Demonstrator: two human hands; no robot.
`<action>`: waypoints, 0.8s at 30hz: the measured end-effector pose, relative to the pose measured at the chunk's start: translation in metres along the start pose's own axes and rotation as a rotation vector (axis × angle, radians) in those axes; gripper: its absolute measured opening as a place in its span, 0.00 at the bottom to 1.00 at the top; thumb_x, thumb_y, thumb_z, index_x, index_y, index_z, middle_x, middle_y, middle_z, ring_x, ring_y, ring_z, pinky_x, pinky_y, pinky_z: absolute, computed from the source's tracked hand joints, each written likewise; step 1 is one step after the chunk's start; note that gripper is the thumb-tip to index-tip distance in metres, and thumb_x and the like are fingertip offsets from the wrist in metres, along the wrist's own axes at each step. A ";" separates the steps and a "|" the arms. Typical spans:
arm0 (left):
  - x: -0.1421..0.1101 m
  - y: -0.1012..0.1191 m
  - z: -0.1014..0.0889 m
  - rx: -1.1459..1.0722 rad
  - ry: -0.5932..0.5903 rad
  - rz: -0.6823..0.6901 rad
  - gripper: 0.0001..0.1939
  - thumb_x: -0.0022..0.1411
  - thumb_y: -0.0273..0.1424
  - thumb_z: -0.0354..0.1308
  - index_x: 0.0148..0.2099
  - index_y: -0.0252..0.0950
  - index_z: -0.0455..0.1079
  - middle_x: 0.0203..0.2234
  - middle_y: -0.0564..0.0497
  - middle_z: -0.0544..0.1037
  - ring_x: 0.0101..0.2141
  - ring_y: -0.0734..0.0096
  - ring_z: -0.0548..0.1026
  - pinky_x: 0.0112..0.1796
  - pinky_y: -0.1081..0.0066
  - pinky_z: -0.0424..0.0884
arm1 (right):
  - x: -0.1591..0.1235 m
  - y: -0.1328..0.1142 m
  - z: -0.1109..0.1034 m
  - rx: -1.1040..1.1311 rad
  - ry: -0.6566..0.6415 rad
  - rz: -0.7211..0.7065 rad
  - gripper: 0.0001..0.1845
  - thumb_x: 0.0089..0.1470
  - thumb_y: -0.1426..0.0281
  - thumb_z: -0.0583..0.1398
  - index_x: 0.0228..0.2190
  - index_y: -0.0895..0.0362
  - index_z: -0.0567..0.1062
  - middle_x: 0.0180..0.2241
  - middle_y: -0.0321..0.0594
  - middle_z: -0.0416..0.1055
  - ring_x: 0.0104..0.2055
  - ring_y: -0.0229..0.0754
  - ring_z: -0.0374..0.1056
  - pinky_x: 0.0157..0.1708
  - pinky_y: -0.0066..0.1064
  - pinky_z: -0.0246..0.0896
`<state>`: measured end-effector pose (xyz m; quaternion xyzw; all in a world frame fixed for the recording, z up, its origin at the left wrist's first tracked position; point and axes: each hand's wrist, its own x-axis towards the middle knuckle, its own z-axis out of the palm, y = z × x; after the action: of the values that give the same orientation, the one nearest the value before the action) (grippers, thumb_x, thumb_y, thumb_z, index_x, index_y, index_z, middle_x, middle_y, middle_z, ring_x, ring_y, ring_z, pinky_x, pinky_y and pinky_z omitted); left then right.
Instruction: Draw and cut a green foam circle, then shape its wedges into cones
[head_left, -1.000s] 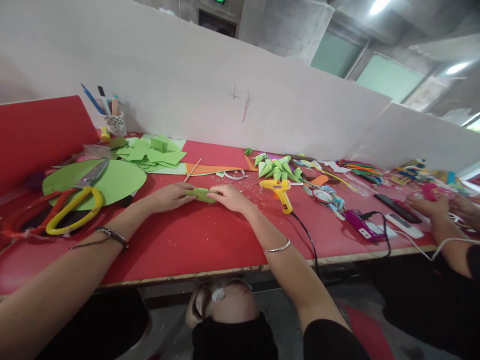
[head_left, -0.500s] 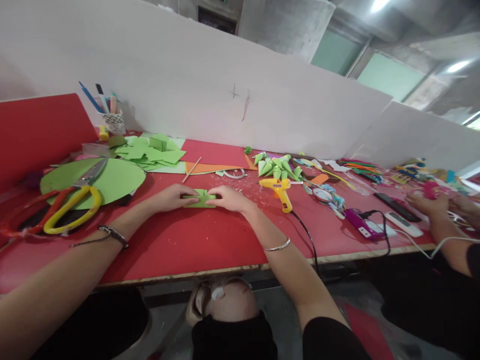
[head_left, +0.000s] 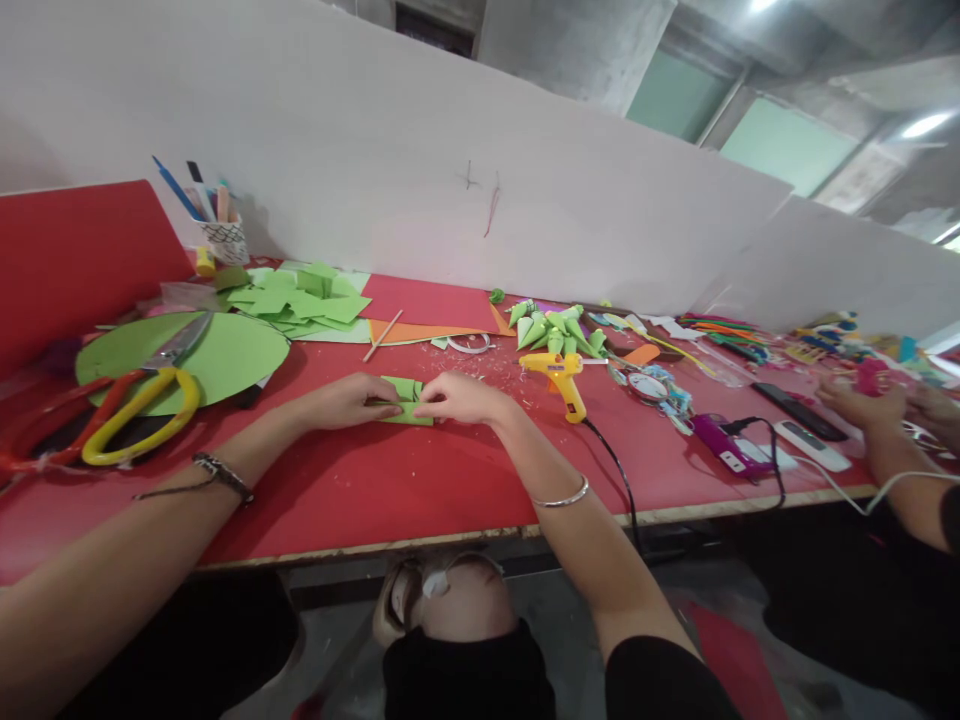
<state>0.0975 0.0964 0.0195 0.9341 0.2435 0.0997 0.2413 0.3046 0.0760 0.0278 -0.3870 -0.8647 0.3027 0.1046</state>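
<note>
A small piece of green paper [head_left: 409, 412] lies on the red tabletop [head_left: 390, 490] with a raised, partly rolled or folded edge. My left hand [head_left: 349, 400] has its fingertips closed on the paper's left end. At the right end, my right hand [head_left: 457, 398] pinches the same paper. Fingers cover both ends of it. Right of my hands rests a yellow hot glue gun [head_left: 559, 380] with a black cord. Behind it is a cluster of green paper cones [head_left: 555, 328].
At left, large scissors [head_left: 142, 400] lie on a green paper disc [head_left: 232, 360]. Behind are loose green paper pieces [head_left: 307, 300], a thin stick [head_left: 382, 336] and a pen cup [head_left: 225, 240]. A purple power strip [head_left: 727, 445] and another person's hands [head_left: 870, 405] are at right.
The green paper, flatter before, now shows a lifted fold along its middle. My fingers have curled in closer on its ends. The view has shifted slightly.
</note>
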 end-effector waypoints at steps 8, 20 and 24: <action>0.003 -0.007 0.003 0.011 0.033 -0.158 0.18 0.58 0.40 0.44 0.37 0.33 0.69 0.25 0.52 0.72 0.25 0.75 0.65 0.28 0.78 0.59 | 0.003 0.004 0.005 0.281 -0.035 0.072 0.02 0.47 0.75 0.56 0.25 0.60 0.65 0.19 0.33 0.64 0.22 0.34 0.67 0.23 0.23 0.60; 0.001 -0.010 0.004 0.044 0.013 -0.168 0.19 0.55 0.42 0.46 0.34 0.32 0.69 0.23 0.52 0.70 0.24 0.76 0.64 0.26 0.78 0.57 | 0.002 -0.003 0.008 0.133 -0.014 0.231 0.03 0.47 0.73 0.57 0.26 0.59 0.65 0.19 0.33 0.65 0.19 0.31 0.63 0.19 0.20 0.56; 0.000 -0.006 0.003 0.016 0.018 -0.190 0.20 0.52 0.45 0.50 0.34 0.32 0.69 0.24 0.53 0.70 0.24 0.76 0.64 0.26 0.78 0.58 | 0.000 -0.004 0.003 -0.050 -0.016 0.191 0.11 0.46 0.68 0.58 0.18 0.59 0.62 0.16 0.30 0.60 0.17 0.28 0.55 0.18 0.21 0.46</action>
<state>0.0955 0.0999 0.0138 0.9077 0.3342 0.0827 0.2400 0.3008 0.0720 0.0277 -0.4677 -0.8320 0.2924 0.0588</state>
